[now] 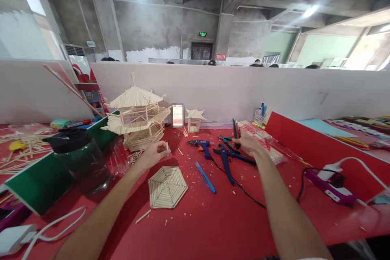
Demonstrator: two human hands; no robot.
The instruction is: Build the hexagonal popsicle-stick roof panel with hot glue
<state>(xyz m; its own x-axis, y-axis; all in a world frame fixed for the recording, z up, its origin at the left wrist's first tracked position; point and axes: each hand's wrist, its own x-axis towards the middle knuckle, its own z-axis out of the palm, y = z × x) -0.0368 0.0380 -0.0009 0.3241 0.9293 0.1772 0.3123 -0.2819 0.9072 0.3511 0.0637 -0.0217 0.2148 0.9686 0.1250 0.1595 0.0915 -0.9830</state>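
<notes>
Taking the hexagonal stick panel (167,187) as clock centre: it lies flat on the red surface (210,223), its rings of pale sticks crossed by dark spoke lines. The fingers of my left hand (154,154), just off its 12 o'clock edge, are pinched on 1 short stick (167,148), held roughly upright. My right hand (248,143) is out at 2 o'clock, fingers curled beside a long dark tool (235,127); cannot tell whether they grip it or merely touch. Red-and-green-handled pliers (227,142) sit just beside that hand, and a blue-handled cutter (226,163) lies nearer me. Glue gun (203,146) at 1 o'clock, blue pen (205,177) close to 3. At 11 stands the large tiered stick pavilion (138,120); at 1, well back, a small stick pavilion (195,122). 1 loose stick (143,216) at 7, near the panel. Dark-lidded bottle (83,162) towards 10. Plastic-wrapped sticks (269,142) beyond my right wrist. Pale scraps are scattered between the tools.
</notes>
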